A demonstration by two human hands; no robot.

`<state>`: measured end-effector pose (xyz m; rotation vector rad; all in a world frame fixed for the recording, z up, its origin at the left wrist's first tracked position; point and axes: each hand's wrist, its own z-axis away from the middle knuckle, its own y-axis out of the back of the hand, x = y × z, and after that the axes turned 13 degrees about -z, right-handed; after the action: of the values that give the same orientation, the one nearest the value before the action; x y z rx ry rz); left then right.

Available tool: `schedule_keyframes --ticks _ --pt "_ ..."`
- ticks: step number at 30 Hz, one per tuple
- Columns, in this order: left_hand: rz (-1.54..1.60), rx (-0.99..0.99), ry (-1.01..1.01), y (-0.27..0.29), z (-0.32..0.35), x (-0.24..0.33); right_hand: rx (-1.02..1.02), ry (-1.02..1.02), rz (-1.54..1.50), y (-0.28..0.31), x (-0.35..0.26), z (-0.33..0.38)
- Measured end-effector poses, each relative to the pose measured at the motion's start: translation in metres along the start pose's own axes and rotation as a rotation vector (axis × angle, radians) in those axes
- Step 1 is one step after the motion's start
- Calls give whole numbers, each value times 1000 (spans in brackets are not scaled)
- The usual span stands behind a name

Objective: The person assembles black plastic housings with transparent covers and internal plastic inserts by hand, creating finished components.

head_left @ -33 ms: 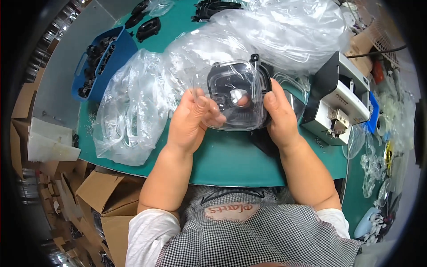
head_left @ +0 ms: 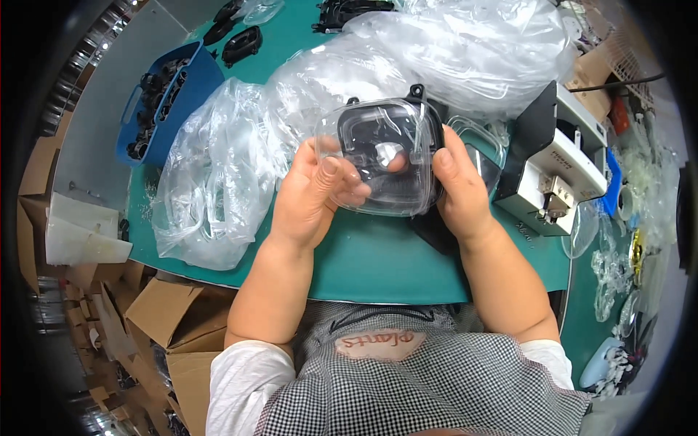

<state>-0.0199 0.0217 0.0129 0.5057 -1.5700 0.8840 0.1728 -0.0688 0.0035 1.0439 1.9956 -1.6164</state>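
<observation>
Above the green table's (head_left: 378, 261) near edge, both hands (head_left: 320, 192) grip a clear cover (head_left: 382, 156) by its sides.

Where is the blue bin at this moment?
In the head view the blue bin stands at the far left of the green table, left of the clear bags and beyond the left hand.

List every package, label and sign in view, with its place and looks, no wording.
Plastic bags: clear, crumpled, heaped on the green table beyond the hands.
Cardboard boxes: brown, open, on the floor at lower left.
Blue bin: far left on the table, holds black parts.
Apron label: pinkish oval with red writing, on the checked apron.
No screens.
</observation>
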Motion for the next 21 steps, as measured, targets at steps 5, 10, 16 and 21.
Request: schedule_keyframes --ticks 5,10,16,21 --pt "255 -107 75 19 -3 -4 -73 -71 3 0 -6 2" --pt "246 -137 51 22 -2 -3 -113 -30 36 5 -4 -1" --pt "280 -97 75 16 1 -1 -78 -71 29 4 -5 -1" --pt "271 -90 94 13 2 -2 -90 -157 80 7 -13 1"
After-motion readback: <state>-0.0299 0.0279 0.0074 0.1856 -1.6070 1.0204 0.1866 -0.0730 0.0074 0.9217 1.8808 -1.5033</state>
